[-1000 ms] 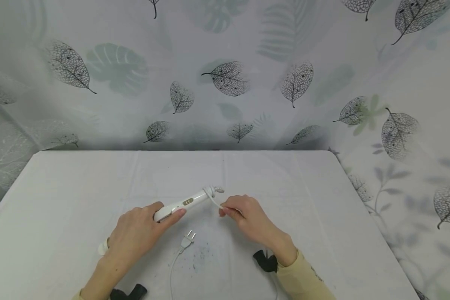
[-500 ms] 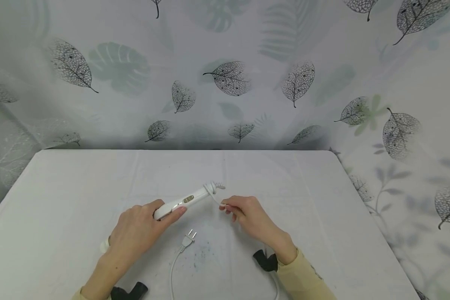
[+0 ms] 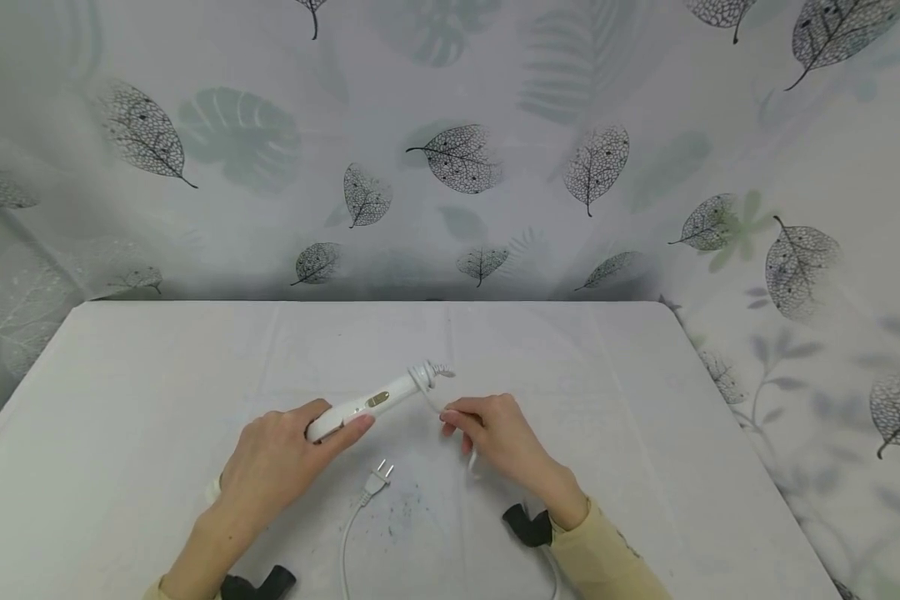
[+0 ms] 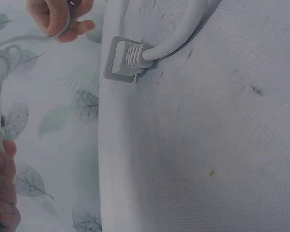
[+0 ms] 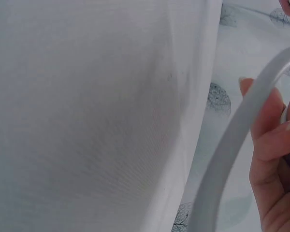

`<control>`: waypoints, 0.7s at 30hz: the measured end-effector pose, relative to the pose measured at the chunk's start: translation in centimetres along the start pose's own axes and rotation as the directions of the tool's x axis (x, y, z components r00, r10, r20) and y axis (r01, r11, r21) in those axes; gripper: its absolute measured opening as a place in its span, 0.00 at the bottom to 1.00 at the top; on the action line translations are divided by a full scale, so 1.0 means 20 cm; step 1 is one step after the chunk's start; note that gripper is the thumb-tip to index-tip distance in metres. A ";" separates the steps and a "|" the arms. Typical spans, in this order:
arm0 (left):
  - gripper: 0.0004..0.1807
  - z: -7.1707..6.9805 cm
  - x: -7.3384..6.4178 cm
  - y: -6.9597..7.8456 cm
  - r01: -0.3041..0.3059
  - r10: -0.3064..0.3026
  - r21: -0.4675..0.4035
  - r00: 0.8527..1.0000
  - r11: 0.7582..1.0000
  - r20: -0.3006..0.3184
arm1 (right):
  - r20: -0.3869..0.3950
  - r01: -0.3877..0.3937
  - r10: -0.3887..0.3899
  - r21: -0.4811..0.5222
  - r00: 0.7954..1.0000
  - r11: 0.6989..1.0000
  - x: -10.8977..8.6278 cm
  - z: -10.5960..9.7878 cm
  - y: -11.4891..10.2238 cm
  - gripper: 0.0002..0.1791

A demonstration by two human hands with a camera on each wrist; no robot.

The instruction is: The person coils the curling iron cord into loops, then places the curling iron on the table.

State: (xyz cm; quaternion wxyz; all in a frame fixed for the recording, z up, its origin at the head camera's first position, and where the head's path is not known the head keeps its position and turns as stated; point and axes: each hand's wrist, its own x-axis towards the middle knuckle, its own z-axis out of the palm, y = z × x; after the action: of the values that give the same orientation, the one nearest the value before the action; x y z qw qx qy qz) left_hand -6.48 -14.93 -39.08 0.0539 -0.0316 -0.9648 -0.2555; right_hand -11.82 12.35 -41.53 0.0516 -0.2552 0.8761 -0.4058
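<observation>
My left hand (image 3: 273,458) grips a white hair iron (image 3: 396,390) with a small gold button panel. The iron slants up to the right, its cord end farthest from that hand. A white cord (image 3: 423,380) is wound round that end, beside a ribbed cord sleeve. My right hand (image 3: 502,437) pinches the cord a short way from the iron, and a piece of cord hangs below its fingers. In the right wrist view the cord (image 5: 227,150) passes large in front of the right hand. The two-pin plug (image 3: 377,479) lies on the table between my forearms.
A white cloth covers the table (image 3: 570,375), with dark specks (image 3: 405,508) near the plug. Leaf-patterned curtain (image 3: 450,83) hangs behind and to the right. Black bands (image 3: 528,527) are at both wrists. Another stretch of cord (image 3: 553,575) runs beside the right sleeve.
The iron's cord end has risen slightly and shifted right. My right hand still pinches the cord and has barely moved; a hanging piece of cord now shows beneath it.
</observation>
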 end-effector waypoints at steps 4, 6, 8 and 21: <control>0.27 0.00 0.00 0.01 0.018 -0.018 -0.015 0.999 1.000 0.035 | 0.000 0.028 -0.028 -0.007 1.000 1.000 0.00 0.01 0.00 0.08; 0.26 0.00 -0.01 0.01 0.015 -0.014 -0.017 0.999 1.000 0.046 | -0.011 0.029 -0.030 -0.019 0.999 0.999 0.00 0.02 0.00 0.08; 0.25 0.00 -0.01 0.01 -0.008 0.009 -0.015 0.999 1.000 0.047 | -0.028 0.022 -0.023 -0.029 0.999 0.999 0.00 0.02 0.01 0.07; 0.20 0.01 -0.02 0.00 -0.145 0.145 -0.009 0.987 0.989 0.067 | -0.074 -0.150 0.140 -0.155 0.987 0.976 0.00 0.01 0.01 0.10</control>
State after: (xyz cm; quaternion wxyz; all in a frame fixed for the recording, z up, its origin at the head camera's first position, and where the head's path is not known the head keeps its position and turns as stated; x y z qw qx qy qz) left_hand -6.03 -14.74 -39.32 0.0395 -0.1106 -0.9606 -0.2518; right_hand -11.75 12.38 -41.77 0.0329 -0.1809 0.9233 -0.3371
